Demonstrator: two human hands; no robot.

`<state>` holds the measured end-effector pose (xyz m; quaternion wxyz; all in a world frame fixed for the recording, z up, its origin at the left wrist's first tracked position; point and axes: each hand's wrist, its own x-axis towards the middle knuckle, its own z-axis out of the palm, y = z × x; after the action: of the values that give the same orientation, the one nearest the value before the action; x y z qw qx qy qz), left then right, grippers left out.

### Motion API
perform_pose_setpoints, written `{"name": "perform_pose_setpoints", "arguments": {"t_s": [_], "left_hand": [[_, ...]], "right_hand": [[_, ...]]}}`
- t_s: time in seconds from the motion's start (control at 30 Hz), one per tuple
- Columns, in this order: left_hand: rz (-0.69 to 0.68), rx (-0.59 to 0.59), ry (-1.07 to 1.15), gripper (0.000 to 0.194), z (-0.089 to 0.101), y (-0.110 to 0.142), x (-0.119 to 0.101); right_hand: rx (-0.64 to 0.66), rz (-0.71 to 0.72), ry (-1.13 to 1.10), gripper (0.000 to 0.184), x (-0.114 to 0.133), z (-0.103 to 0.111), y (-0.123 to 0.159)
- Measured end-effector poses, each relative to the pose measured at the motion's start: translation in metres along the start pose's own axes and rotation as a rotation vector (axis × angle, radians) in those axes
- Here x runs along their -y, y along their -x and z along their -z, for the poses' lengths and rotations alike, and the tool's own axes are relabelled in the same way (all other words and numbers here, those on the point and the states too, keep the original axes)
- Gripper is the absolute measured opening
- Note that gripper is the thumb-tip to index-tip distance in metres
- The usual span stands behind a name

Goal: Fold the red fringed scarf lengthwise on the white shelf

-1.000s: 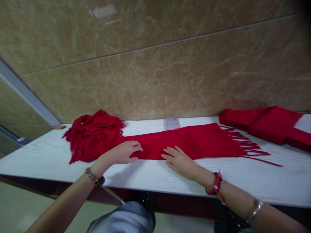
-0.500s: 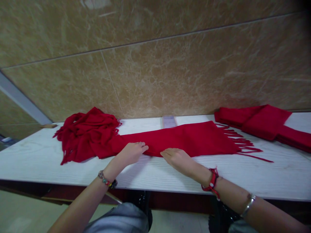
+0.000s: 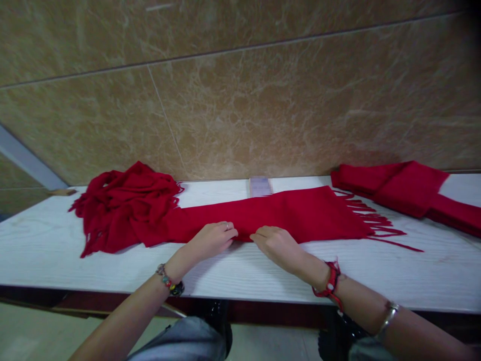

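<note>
In the head view, your left hand and right hand sit just apart, fingers curled at the near side of the red scarf; the fingertips are hidden, so whether either grips the fabric cannot be told. The scarf lies lengthwise along the middle of the white desk, fringe toward your right, running into a bunched red heap toward the left end. Along the far edge you have a folded red cloth at right.
</note>
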<state>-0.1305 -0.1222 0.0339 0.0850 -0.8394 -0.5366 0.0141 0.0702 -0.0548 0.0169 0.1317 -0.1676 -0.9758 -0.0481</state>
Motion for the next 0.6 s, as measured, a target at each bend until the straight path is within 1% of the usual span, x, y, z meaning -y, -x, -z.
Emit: {"name": "perform_pose_setpoints", "arguments": {"t_s": [0.1, 0.23, 0.3, 0.4, 0.5, 0.6], "left_hand": [[-0.049, -0.072, 0.016, 0.015, -0.0057, 0.0031, 0.0039], [-0.110, -0.114, 0.027, 0.016, -0.0066, 0.0066, 0.0079], [-0.111, -0.121, 0.023, 0.018, -0.0060, 0.0067, 0.0086], [-0.077, -0.107, 0.017, 0.020, -0.0048, 0.0053, 0.0085], [-0.063, -0.085, 0.025, 0.020, -0.0036, 0.0037, 0.0073], [-0.061, -0.091, 0.051, 0.019, -0.0037, 0.0042, 0.0076]], "right_hand": [[-0.029, -0.004, -0.003, 0.012, -0.0014, -0.0022, 0.0003], [-0.077, -0.001, 0.018, 0.011, -0.0027, -0.0050, 0.0016], [-0.092, 0.006, 0.027, 0.011, -0.0026, -0.0060, 0.0024], [-0.099, 0.028, 0.033, 0.014, -0.0019, -0.0070, 0.0033], [-0.107, 0.042, 0.042, 0.014, -0.0011, -0.0075, 0.0033], [-0.112, 0.037, 0.059, 0.016, -0.0005, -0.0069, 0.0025]]}}
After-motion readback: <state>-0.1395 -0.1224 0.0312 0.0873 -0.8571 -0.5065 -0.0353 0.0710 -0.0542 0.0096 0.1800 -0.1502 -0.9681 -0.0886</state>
